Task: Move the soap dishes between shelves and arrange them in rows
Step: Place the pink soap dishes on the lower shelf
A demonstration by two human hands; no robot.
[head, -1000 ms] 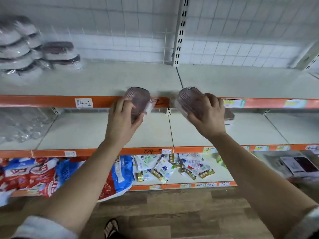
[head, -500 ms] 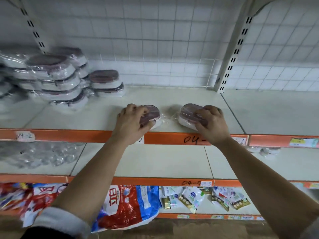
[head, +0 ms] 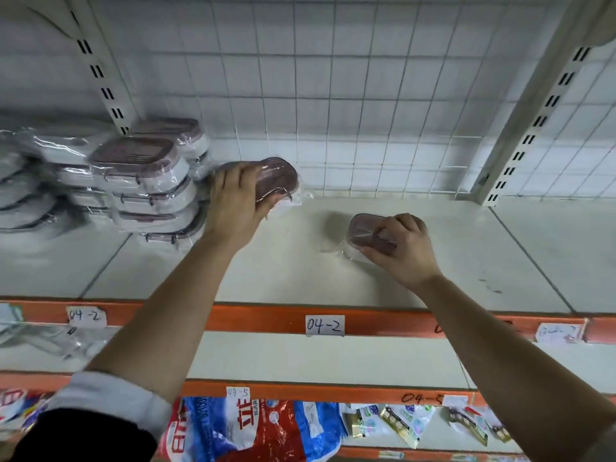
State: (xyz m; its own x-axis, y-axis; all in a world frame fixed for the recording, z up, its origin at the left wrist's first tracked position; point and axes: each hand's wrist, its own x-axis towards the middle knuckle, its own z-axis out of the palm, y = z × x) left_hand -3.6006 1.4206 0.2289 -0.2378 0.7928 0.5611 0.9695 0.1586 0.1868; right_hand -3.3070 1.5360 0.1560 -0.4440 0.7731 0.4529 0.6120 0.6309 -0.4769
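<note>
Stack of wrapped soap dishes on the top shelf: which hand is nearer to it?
Left. The left hand, gripping one soap dish, is right beside the stack. The right hand holds a second dish farther right, clear of it.

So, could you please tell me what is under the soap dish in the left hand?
Clear wrap shows below the soap dish at its right edge, above the shelf. The left hand covers the rest, so whether another dish lies beneath cannot be told.

Paper tag [head: 324,325] on upper orange rail [head: 266,320]: 04-2; lower rail [head: 333,393] handwritten 04-5
</note>
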